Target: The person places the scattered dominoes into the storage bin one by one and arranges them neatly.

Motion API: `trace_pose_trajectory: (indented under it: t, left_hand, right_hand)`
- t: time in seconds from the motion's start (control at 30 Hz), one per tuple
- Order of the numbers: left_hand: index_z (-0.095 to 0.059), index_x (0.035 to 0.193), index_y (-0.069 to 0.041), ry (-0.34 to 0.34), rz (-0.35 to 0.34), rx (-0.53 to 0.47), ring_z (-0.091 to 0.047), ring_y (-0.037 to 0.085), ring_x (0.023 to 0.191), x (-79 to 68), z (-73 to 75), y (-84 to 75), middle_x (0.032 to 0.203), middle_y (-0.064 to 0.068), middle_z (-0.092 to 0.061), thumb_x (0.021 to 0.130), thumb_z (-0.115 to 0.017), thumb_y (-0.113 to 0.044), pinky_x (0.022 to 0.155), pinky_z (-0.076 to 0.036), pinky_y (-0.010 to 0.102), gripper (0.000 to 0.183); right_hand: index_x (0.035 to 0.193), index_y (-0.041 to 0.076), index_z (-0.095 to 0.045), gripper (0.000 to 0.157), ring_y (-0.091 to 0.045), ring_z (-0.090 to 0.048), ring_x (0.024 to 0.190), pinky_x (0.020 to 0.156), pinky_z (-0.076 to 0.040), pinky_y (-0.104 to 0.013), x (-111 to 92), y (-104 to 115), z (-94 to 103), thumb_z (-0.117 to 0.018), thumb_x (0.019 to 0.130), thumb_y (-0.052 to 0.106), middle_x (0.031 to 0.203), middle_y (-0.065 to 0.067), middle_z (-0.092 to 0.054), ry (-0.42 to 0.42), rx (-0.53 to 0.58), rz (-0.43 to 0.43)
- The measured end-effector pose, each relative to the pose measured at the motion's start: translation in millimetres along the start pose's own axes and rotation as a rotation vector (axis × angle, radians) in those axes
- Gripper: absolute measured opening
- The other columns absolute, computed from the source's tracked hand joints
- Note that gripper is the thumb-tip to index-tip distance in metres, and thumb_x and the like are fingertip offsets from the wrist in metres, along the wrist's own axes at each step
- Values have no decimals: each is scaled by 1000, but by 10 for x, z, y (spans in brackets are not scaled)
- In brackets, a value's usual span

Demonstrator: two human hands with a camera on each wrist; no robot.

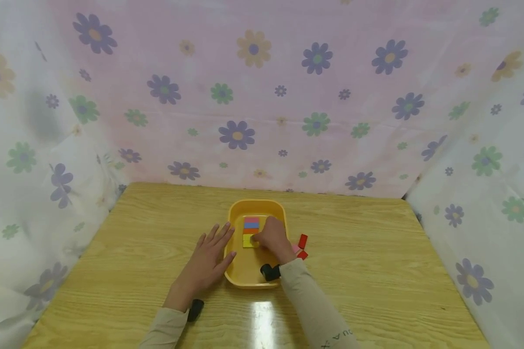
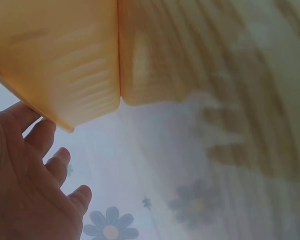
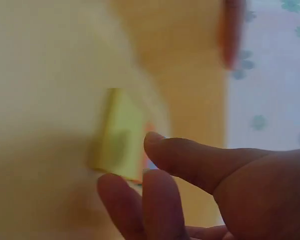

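My left hand [image 1: 204,265] lies with straight, spread fingers at the left rim of a yellow tray [image 1: 233,276]; the left wrist view shows fingertips [image 2: 42,135] against the tray's edge. Inside the tray, a row of small blocks runs from a pink block [image 1: 251,220] through a blue block [image 1: 251,225] and an orange block [image 1: 250,231] to yellow blocks [image 1: 247,241]. My right hand [image 1: 271,238] reaches in over the row's near end. In the right wrist view, its bent thumb and fingertips are at the edges of a yellow block [image 3: 124,137], with a gap between them.
Right of the tray, red blocks [image 1: 303,241] and a pink block [image 1: 295,248] lie on the wooden table [image 1: 367,252], partly behind my right wrist. Flower-patterned curtains [image 1: 279,111] stand behind and on both sides. Black straps [image 1: 195,310] show at both wrists.
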State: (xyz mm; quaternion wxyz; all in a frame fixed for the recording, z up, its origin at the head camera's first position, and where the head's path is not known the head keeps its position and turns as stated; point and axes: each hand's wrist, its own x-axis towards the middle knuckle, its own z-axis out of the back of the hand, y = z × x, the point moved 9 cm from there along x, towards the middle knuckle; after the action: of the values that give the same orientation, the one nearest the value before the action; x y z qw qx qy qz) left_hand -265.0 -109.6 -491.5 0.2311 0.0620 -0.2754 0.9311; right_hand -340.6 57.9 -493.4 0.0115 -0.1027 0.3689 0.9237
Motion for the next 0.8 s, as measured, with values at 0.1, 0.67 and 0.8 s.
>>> trace_pose_trajectory:
  t: [0.1, 0.67, 0.8]
  left_hand:
    - [-38, 158, -10, 3, 0, 13, -21, 39, 155, 4, 13, -11, 167, 6, -28, 104, -55, -40, 120, -16, 69, 64]
    - [-38, 157, -7, 2, -2, 2, -22, 42, 154, 1, 30, -70, 166, 9, -29, 104, -56, -36, 119, -16, 70, 63]
    - [-39, 157, -7, 4, 3, 3, -22, 42, 154, -1, 25, -66, 166, 8, -29, 104, -56, -36, 119, -15, 70, 63]
  right_hand:
    - [102, -10, -68, 33, -25, -72, 57, 56, -57, -30, -60, 104, 149, -80, 88, 17, 66, -13, -71, 39, 39, -16]
    - [125, -7, -66, 34, -36, -71, 90, 72, -61, -38, -210, -490, 1035, -65, 99, 15, 104, -22, -72, -147, 132, 56]
    - [116, -2, -71, 26, -34, -64, 108, 91, -58, -47, -176, -704, 955, -56, 96, -5, 114, -17, -70, -111, 62, 195]
